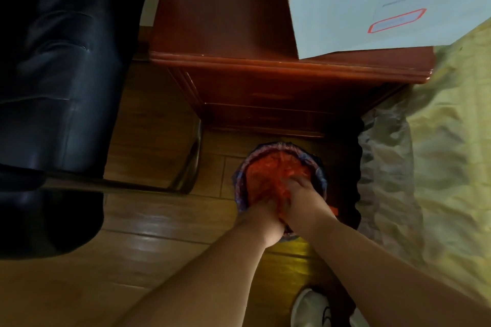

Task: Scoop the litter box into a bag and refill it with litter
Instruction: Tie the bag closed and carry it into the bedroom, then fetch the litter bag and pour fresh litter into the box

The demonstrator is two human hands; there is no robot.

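Evidently thin film: both hands in the red bag

Floor level, seen from the head camera. A small round bin point(279, 188) stands on the wooden floor point(164, 220), just in front of a reddish wooden cabinet point(265, 79) and beside a bed with a yellowish cover point(446, 162). A red plastic bag point(268, 175) lines the bin, over a bluish-purple liner point(240, 180) whose crumpled edge shows round the rim.

Left hand point(268, 223) is at the near rim, fingers curled down into red film; it looks to be gripping the bag edge, though the fingertips are hidden. Right hand point(303, 194) reaches further in, fingers bent into gathered red plastic; pinching it, by my reading.

No litter box, scoop or litter visible in view.

Handling, as judgement:
- Bag is very light, limp, crinkled; it will not hold its own shape or stay open unaided.
- Film probably slick and easy to tear under a sharp pull or a heavy load.
- Best hold: bunch a fold of the rim on two opposite sides, not a single thin layer.
- Once loaded with litter it will hang heavy, so support the bottom.

Also present: black leather chair point(58, 87) at left, pale cardboard box point(372, 8) on the cabinet, white shoe point(310, 308) at bottom edge.
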